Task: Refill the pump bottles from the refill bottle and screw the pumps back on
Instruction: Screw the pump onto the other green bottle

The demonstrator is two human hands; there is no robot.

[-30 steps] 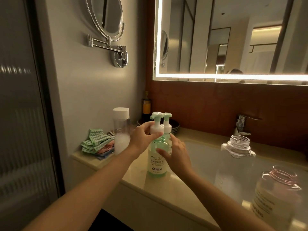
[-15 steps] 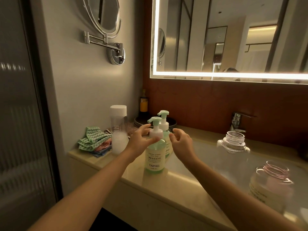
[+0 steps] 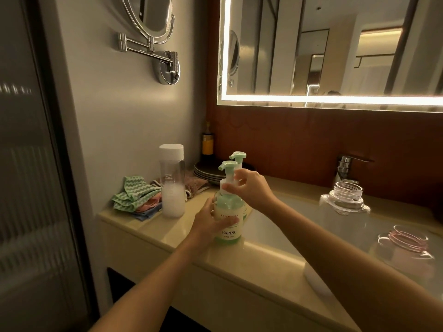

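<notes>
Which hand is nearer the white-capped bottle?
Left. The left hand, gripping the front pump bottle, is just right of the white-capped bottle; the right hand, pinching the pump neck, is farther right.

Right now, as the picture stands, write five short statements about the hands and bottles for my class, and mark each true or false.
1. The left hand grips the body of the front pump bottle. True.
2. The right hand hangs idle, touching nothing. False: it pinches the front pump bottle's white collar.
3. Both pump bottles lack pumps. False: the front one and the rear pump bottle each carry a green pump.
4. The white-capped clear bottle stands left of the pump bottles. True.
5. The glass jars have lids on. False: both glass jars are open-topped.
</notes>
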